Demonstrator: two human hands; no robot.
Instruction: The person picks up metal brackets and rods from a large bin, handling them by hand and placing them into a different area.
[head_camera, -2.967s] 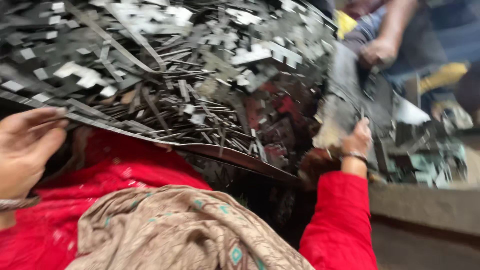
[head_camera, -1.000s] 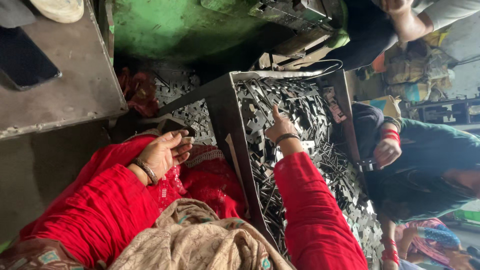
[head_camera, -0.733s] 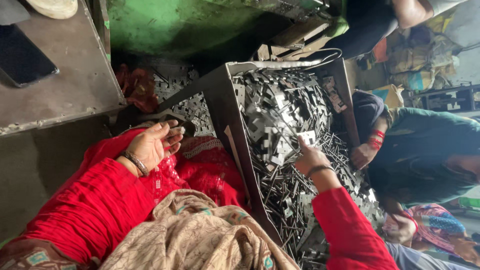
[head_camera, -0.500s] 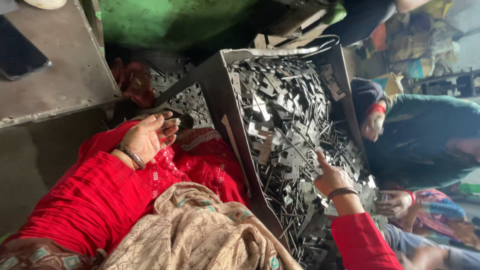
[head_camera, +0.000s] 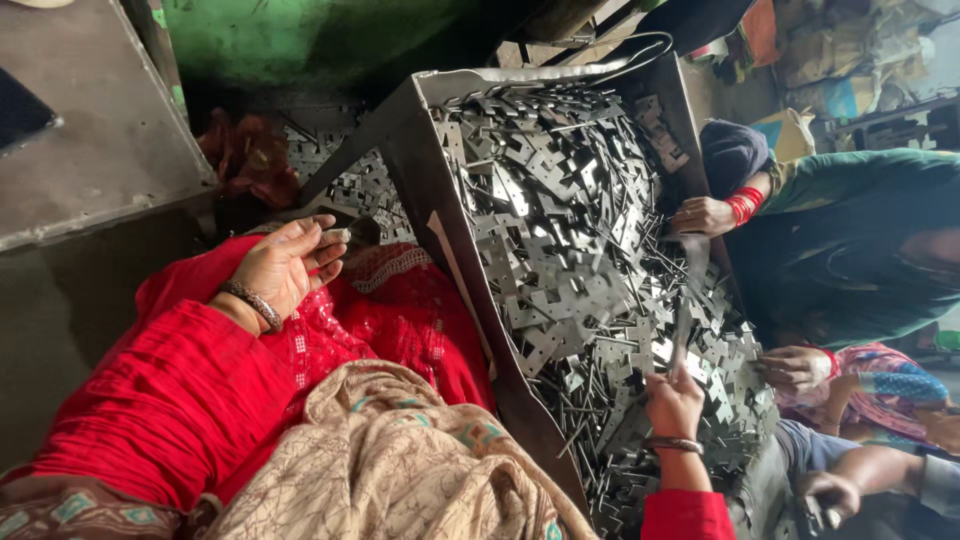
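Observation:
A large grey metal tray (head_camera: 432, 190) holds a heap of flat stamped metal pieces and thin strips (head_camera: 560, 230). My right hand (head_camera: 672, 402), in a red sleeve with a bangle, rests on the near part of the heap. It is closed on a long thin metal strip (head_camera: 686, 300) that points up and looks blurred. My left hand (head_camera: 283, 265) lies palm up on my red-clothed lap, left of the tray. Its fingers are loosely apart, and a small grey piece (head_camera: 336, 237) sits at the fingertips.
Other people work at the tray's right side: a hand with red bangles (head_camera: 706, 214), a hand from a patterned sleeve (head_camera: 795, 368) and another hand (head_camera: 826, 496) lower right. More metal pieces (head_camera: 355, 190) lie left of the tray. A grey slab (head_camera: 80, 150) is far left, and a green machine body (head_camera: 300, 40) stands above.
My right hand has slid from the middle of the heap down to its near end and now grips a strip. My left hand stays palm up on my lap. The view has shifted.

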